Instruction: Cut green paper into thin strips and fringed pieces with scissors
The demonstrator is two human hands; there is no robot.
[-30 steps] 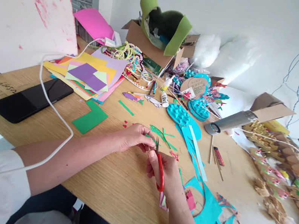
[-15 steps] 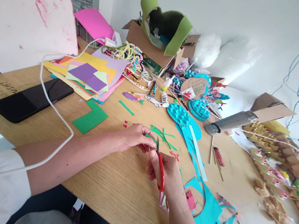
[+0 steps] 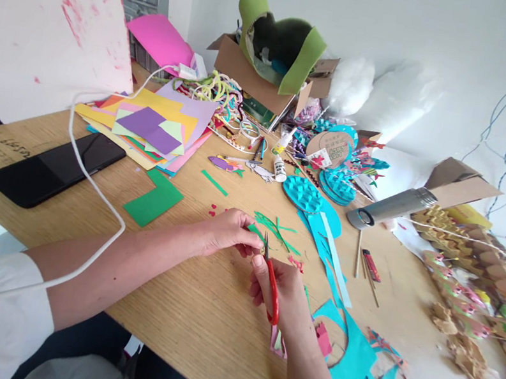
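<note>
My left hand pinches a small strip of green paper between thumb and fingers. In my right hand is a pair of red-handled scissors, its blades pointing up and away from me at the strip's end. Just beyond my hands lies a tangle of thin green paper strips. Tiny red paper scraps rest beside the scissors. Left of my hands is a larger cut piece of green paper on the table.
A phone and stacked coloured paper lie to the left, with a white cable crossing over my left arm. Blue paper offcuts, a metal flask and egg-carton pieces are on the right. Glue bottles stand behind.
The green strip sits slightly differently in my left fingers, with more of it showing. Both hands and the scissors stay in nearly the same place.
</note>
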